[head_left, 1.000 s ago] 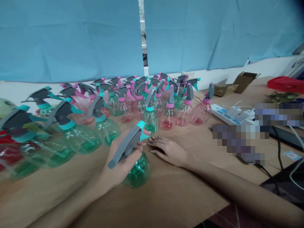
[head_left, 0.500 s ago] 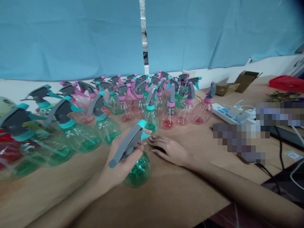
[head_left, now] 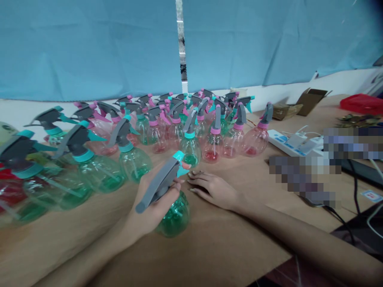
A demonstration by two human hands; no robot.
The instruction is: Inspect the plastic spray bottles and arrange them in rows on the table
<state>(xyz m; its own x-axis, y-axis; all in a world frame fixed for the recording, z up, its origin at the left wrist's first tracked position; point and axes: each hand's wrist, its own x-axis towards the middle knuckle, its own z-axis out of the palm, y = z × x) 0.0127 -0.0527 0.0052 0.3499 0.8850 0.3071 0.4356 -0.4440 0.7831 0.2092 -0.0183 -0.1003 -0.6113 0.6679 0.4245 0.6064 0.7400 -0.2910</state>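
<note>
My left hand (head_left: pixel 152 207) is wrapped round the neck of a green spray bottle (head_left: pixel 173 217) with a grey trigger head and teal nozzle, standing on the brown table (head_left: pixel 215 247). My right hand (head_left: pixel 214 189) lies flat on the table just right of it, fingers stretched out toward the nozzle, holding nothing. Behind them stand several more spray bottles, green ones (head_left: pixel 133 161) at the left and pink ones (head_left: pixel 254 139) at the middle and right.
A white power strip (head_left: pixel 291 143) with plugs and cables lies at the right. Cardboard boxes (head_left: pixel 311 99) and a red tray (head_left: pixel 360 103) sit further back right. Black cables (head_left: pixel 356 187) run along the right edge. A blue curtain hangs behind.
</note>
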